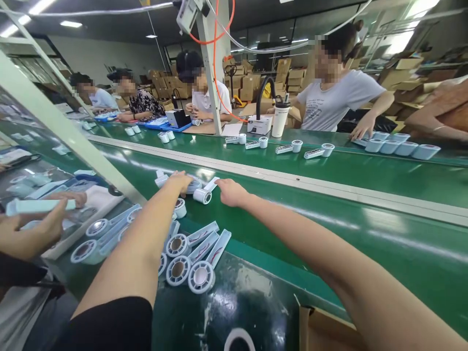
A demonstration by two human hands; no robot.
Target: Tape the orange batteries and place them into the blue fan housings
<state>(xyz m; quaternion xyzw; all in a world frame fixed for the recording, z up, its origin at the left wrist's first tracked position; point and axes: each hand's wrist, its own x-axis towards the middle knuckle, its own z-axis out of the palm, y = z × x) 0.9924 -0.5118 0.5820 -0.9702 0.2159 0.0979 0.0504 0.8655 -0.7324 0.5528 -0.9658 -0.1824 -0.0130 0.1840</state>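
My right hand reaches over the green belt, its fingers closed at the handle end of a pale plastic housing with a round head. My left hand is closed over light-blue housings beside it; its fingertips are partly hidden. Just below my left hand, another round-headed housing lies on the belt edge. Nearer me, several light-blue housings rest on the dark table, their round heads facing up and thin red wires showing in the open handles. My left forearm covers part of this group.
A green conveyor belt crosses in front, divided by a pale rail. A slanted white post stands at left, near a co-worker's hands. An open cardboard box sits front right. Co-workers line the far side.
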